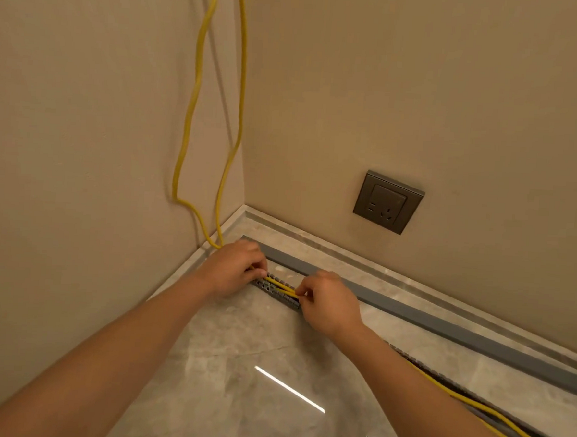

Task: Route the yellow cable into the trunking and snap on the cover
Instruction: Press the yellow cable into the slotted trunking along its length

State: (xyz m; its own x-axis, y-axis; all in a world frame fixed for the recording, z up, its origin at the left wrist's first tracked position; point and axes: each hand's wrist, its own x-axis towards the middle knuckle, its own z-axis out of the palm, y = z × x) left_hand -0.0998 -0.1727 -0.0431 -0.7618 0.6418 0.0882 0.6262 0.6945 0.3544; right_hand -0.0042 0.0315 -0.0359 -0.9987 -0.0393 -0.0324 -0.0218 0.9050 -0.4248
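Floor (237, 367), wall corner. Left hand (235, 269): fingers curled round yellow cable (281, 286) at the corner end of the slotted trunking (287, 300). Right hand (329, 303) pinches the same cable nearby. Grey cover (442, 324) lies off, alongside the trunking.

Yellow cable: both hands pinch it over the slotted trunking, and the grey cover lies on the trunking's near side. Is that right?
No. The head view shows the grey cover on the far side of the trunking, by the wall. The left hand and right hand do pinch the yellow cable.
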